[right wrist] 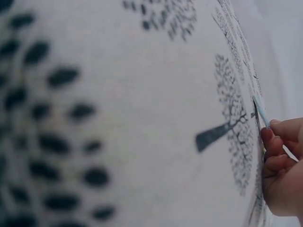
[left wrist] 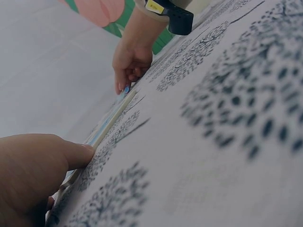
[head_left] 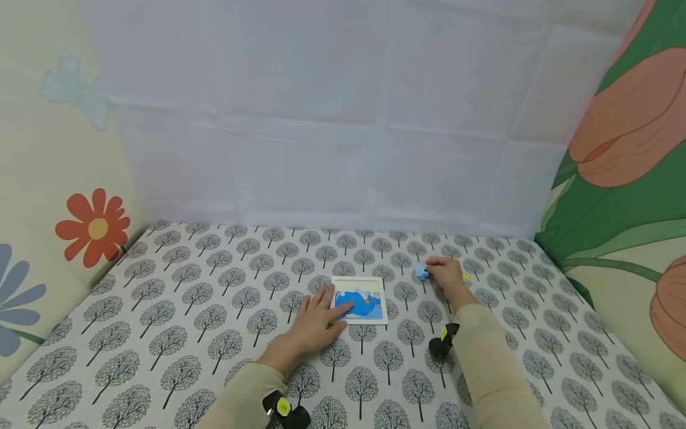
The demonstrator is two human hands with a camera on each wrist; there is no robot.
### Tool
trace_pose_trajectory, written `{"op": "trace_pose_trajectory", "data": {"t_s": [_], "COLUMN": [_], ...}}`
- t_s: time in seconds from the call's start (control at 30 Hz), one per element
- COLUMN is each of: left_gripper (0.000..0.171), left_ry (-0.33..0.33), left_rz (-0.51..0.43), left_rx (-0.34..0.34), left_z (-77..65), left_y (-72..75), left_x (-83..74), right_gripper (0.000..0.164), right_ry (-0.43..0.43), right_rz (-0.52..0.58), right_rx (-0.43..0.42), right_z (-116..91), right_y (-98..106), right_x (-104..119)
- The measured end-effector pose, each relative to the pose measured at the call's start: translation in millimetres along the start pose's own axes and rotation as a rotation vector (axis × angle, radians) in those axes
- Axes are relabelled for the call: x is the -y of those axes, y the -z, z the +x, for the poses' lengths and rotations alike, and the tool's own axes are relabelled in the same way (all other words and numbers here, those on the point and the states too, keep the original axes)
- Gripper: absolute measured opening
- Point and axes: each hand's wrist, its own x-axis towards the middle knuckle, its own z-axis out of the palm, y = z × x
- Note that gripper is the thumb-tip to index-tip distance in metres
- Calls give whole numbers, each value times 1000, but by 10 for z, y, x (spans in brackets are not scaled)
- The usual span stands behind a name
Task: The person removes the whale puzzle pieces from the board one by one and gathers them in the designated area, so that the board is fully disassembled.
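A small jigsaw puzzle with a white frame point(head_left: 385, 301) lies on the tablecloth, showing a blue whale picture point(head_left: 364, 305). My left hand point(head_left: 316, 325) rests at the puzzle's left side, fingers spread, one finger reaching onto the whale. In the left wrist view its thumb point(left wrist: 78, 155) lies along the frame's near edge. To the right of the puzzle, my right hand point(head_left: 447, 277) pinches a light blue puzzle piece point(head_left: 421, 272) between thumb and fingertips. The piece appears tilted and edge-on in the right wrist view. A yellow and blue piece point(head_left: 466, 277) shows partly behind the right hand.
A white tablecloth point(head_left: 214, 345) printed with dark trees covers the table. Behind it hangs a plain pale sheet point(head_left: 332, 119). Flower-patterned walls point(head_left: 638, 179) stand at both sides. Each wrist wears a black camera point(head_left: 440, 345).
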Motion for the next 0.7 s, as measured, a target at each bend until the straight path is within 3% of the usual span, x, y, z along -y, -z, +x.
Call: {"op": "trace_pose_trajectory", "data": {"t_s": [0.7], "left_gripper": [40], "left_ry": [10], "left_rz": [-4], "left_rx": [2], "left_z": [-11], "left_y": [32], "left_x": [-38], "right_gripper": [24], "right_ry": [-82], "right_rz": [32], "right_rx": [19], "right_z": [-71], "right_y": [35], "right_x": [95]}}
